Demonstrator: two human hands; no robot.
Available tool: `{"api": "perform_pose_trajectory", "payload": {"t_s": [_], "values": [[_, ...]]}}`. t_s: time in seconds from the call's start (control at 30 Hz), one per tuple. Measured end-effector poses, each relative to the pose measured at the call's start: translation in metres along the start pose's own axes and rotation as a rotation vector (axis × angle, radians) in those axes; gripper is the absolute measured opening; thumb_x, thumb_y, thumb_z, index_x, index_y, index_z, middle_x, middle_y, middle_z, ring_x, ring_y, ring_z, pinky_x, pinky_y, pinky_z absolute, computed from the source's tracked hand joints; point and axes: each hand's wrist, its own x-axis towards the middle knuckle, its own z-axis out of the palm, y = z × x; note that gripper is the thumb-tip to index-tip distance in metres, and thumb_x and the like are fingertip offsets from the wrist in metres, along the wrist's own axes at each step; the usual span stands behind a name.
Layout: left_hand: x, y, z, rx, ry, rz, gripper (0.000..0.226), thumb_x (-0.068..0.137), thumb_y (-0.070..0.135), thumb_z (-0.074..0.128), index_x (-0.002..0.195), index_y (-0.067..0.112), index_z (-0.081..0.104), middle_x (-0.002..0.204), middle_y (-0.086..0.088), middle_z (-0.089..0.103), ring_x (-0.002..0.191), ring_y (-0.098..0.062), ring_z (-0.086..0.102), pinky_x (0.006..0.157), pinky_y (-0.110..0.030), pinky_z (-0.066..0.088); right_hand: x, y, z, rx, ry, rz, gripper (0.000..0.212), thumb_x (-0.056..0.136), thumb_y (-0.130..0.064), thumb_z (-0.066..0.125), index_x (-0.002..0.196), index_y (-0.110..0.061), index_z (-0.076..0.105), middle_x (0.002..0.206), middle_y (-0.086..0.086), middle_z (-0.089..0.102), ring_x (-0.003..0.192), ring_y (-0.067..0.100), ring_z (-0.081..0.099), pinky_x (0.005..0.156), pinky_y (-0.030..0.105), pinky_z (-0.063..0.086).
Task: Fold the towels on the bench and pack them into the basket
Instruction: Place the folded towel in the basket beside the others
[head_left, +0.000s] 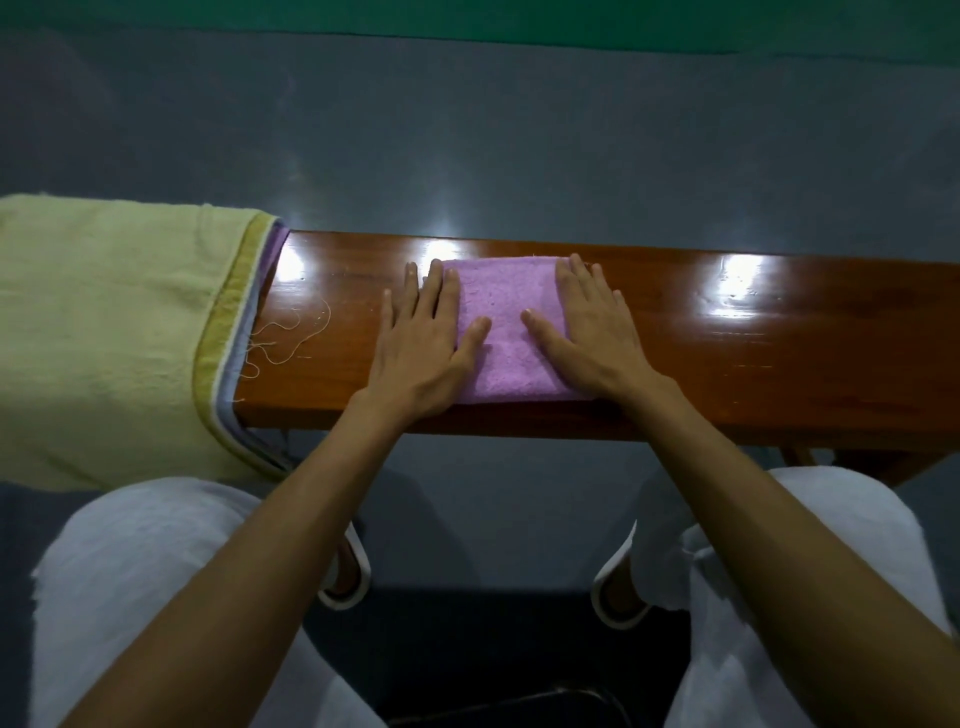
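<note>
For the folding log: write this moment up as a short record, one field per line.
surface: glossy wooden bench
item being worked: purple towel, folded into a small rectangle, lying flat on the bench
left hand: palm down, flat on the towel's left edge, partly on the wood
right hand: palm down, flat on the towel's right side
fingers: spread, not gripping
waiting pile: yellow-green towel draped over the bench's left end, other towel edges showing beneath it
loose thread: on the wood beside the pile
basket: not in view
</note>
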Motion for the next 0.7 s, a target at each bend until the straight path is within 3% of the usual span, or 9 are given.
{"api": "perform_pose_trajectory", "payload": {"t_s": [0.07, 0.13, 0.17, 0.23, 0.33, 0.47, 0.63, 0.7], "values": [[-0.004, 0.001, -0.005, -0.069, 0.082, 0.039, 0.077, 0.103, 0.063, 0.019, 0.164, 0.017, 0.015, 0.172, -0.004, 0.006, 0.159, -0.022, -0.003, 0.128, -0.048, 0.001, -0.004, 0.002, -0.006, 0.117, 0.068, 0.019, 0.088, 0.098, -0.068, 0.039, 0.163, -0.013, 0.014, 0.17, 0.01, 0.016, 0.156, 0.029, 0.014, 0.126, 0.052, 0.019], [-0.008, 0.0, -0.013, -0.154, 0.206, 0.12, 0.06, 0.104, 0.052, 0.035, 0.152, 0.016, 0.042, 0.16, -0.006, 0.038, 0.15, -0.022, 0.027, 0.123, -0.043, 0.023, -0.01, 0.003, -0.015, 0.221, 0.18, 0.007, 0.081, 0.093, -0.061, 0.056, 0.154, -0.01, 0.035, 0.155, 0.013, 0.042, 0.141, 0.031, 0.041, 0.114, 0.051, 0.04], [-0.01, -0.001, -0.016, -0.166, 0.271, 0.17, 0.047, 0.104, 0.045, 0.043, 0.14, 0.017, 0.054, 0.147, -0.005, 0.052, 0.138, -0.02, 0.039, 0.114, -0.038, 0.033, -0.013, 0.005, -0.019, 0.254, 0.239, -0.018, 0.073, 0.092, -0.053, 0.065, 0.146, -0.008, 0.044, 0.144, 0.014, 0.05, 0.129, 0.029, 0.049, 0.106, 0.047, 0.048], [-0.015, -0.004, -0.019, -0.175, 0.354, 0.238, 0.023, 0.101, 0.032, 0.053, 0.118, 0.021, 0.065, 0.126, -0.001, 0.065, 0.12, -0.016, 0.047, 0.096, -0.032, 0.036, -0.022, 0.007, -0.026, 0.278, 0.323, -0.097, 0.057, 0.089, -0.038, 0.075, 0.132, -0.007, 0.054, 0.127, 0.012, 0.057, 0.113, 0.024, 0.054, 0.093, 0.038, 0.054], [-0.023, -0.014, -0.016, -0.258, 0.29, 0.258, 0.014, 0.1, 0.022, 0.056, 0.109, 0.022, 0.066, 0.117, 0.003, 0.068, 0.109, -0.008, 0.046, 0.088, -0.038, 0.042, -0.033, 0.012, -0.029, 0.308, 0.292, -0.22, 0.048, 0.085, -0.027, 0.078, 0.124, -0.007, 0.058, 0.12, 0.011, 0.06, 0.106, 0.021, 0.058, 0.088, 0.031, 0.056], [-0.032, -0.028, -0.009, -0.361, 0.127, 0.251, 0.028, 0.102, 0.033, 0.048, 0.124, 0.023, 0.063, 0.126, 0.006, 0.064, 0.117, -0.01, 0.048, 0.093, -0.041, 0.048, -0.045, 0.02, -0.019, 0.268, 0.133, -0.277, 0.054, 0.082, -0.038, 0.07, 0.125, -0.01, 0.058, 0.12, 0.008, 0.059, 0.103, 0.013, 0.052, 0.081, 0.015, 0.042], [-0.042, -0.033, -0.009, -0.322, 0.105, 0.236, 0.049, 0.094, 0.049, 0.057, 0.138, 0.028, 0.052, 0.136, 0.005, 0.056, 0.121, -0.009, 0.045, 0.096, -0.038, 0.046, -0.05, 0.027, -0.017, 0.252, 0.11, -0.307, 0.068, 0.079, -0.055, 0.067, 0.13, -0.013, 0.056, 0.124, 0.004, 0.057, 0.106, 0.013, 0.049, 0.085, 0.018, 0.041], [-0.046, -0.032, -0.008, -0.261, 0.116, 0.258, 0.065, 0.087, 0.057, 0.066, 0.142, 0.028, 0.048, 0.14, 0.004, 0.053, 0.123, -0.009, 0.043, 0.097, -0.036, 0.044, -0.051, 0.028, -0.016, 0.2, 0.104, -0.342, 0.076, 0.076, -0.064, 0.068, 0.133, -0.015, 0.053, 0.128, 0.004, 0.057, 0.109, 0.015, 0.05, 0.089, 0.025, 0.045]]}}
